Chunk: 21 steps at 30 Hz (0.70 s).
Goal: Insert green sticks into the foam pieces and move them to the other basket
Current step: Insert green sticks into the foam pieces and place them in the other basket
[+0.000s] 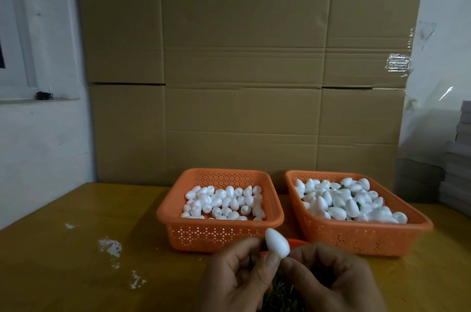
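Note:
A white egg-shaped foam piece [277, 242] is held up at the bottom centre, in front of the baskets. My left hand [237, 273] pinches it from the left and my right hand [328, 276] closes on its lower end from the right. Whether a green stick sits between the right fingers is hidden. The left orange basket [175, 220] holds several plain white foam pieces [224, 203]. In the right orange basket [418, 217] lies a larger heap of foam pieces [349, 200] with bits of green showing among them. A dark pile of green sticks [280, 291] lies beneath my hands.
The baskets stand side by side on a yellow wooden table [76, 248]. White foam crumbs [110, 246] are scattered on its left part. A wall of cardboard boxes [242, 69] rises right behind the baskets. Stacked grey boxes [456, 171] stand at the right edge.

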Tool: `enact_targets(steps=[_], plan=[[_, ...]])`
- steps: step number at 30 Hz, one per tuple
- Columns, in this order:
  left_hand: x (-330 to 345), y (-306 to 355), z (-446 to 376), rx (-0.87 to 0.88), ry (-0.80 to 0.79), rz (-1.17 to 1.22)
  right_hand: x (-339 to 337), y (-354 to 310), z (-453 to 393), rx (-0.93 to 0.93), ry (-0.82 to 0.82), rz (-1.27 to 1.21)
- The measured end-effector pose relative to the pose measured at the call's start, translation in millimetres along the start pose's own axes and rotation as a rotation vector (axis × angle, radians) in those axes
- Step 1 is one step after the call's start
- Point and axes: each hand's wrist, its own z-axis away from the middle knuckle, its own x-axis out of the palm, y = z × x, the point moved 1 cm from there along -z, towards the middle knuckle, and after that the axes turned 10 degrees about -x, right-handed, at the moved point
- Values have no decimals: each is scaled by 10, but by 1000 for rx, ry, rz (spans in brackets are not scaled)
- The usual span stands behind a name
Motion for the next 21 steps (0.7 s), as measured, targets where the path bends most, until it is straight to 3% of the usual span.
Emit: enact_targets(steps=[9,15,21], plan=[[-45,-196,-59,29,74,-165,-567,343,-483,73,238,429],[-38,-197,-77,11,74,-179,-864,701,-877,138,169,875],[-10,-208,-100,-40,92,-200,-995,766,-1137,296,78,1090]])
